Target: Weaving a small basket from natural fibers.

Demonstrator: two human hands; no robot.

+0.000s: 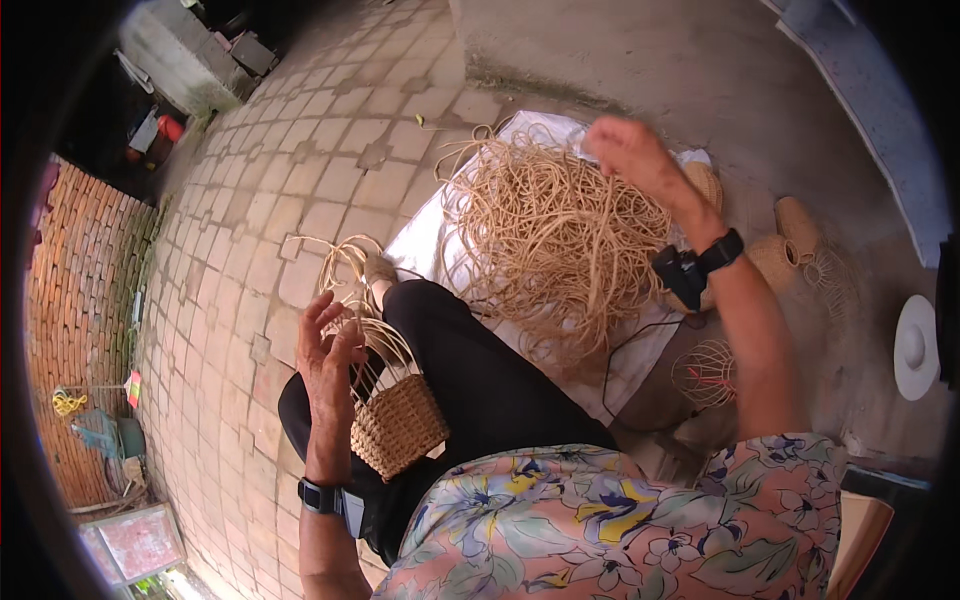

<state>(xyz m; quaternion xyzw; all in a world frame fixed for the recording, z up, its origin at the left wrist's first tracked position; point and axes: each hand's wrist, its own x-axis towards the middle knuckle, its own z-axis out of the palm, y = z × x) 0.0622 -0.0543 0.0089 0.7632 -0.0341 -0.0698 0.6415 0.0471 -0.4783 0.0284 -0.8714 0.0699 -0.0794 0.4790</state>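
A small woven straw basket (398,425) rests on my lap, its bent spokes (395,345) standing up from the woven part. Beside these spokes is my left hand (330,345), fingers curled toward the thumb; what they pinch is too small to make out. My right hand (635,155) is raised over the far right of a big tangled heap of straw cord (560,230). Its fingers are closed and a little blurred, and I cannot see what is in them. Looped cord (345,255) lies by my foot, beyond the basket.
A white sheet (415,240) lies under the heap on the paved ground (240,260). To the right are a wire frame (706,372), woven vessels (797,225) and a white round lid-like object (914,347). A concrete wall (620,50) stands behind; a brick wall (85,300) is at left.
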